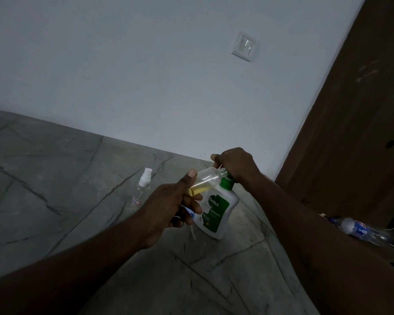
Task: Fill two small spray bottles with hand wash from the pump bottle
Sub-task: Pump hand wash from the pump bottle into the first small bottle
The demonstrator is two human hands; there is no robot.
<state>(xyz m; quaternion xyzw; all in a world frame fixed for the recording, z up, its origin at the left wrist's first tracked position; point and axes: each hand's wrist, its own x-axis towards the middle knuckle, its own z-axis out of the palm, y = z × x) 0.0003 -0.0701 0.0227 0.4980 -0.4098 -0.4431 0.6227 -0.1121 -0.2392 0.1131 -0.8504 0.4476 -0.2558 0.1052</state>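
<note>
Plastic looks light, slick: left hand (168,205) wraps the spray bottle (208,178) mid-frame (grip its belly); right hand (236,165) fingers curl over pump bottle (218,212).

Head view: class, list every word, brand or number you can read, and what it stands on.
"Dettol": pump bottle label.
"ORIGINAL": same label, lower down.
Fine print beneath: too small.
Sticker on standing spray bottle: blurred.
Label of lying water bottle: blurred.

The pump bottle (222,212) under my right hand (236,165) reads "Dettol", with "ORIGINAL" lower on its green label. Left of it, the red-edged sticker (136,201) on the capped spray bottle (143,185) is too small to read.
</note>
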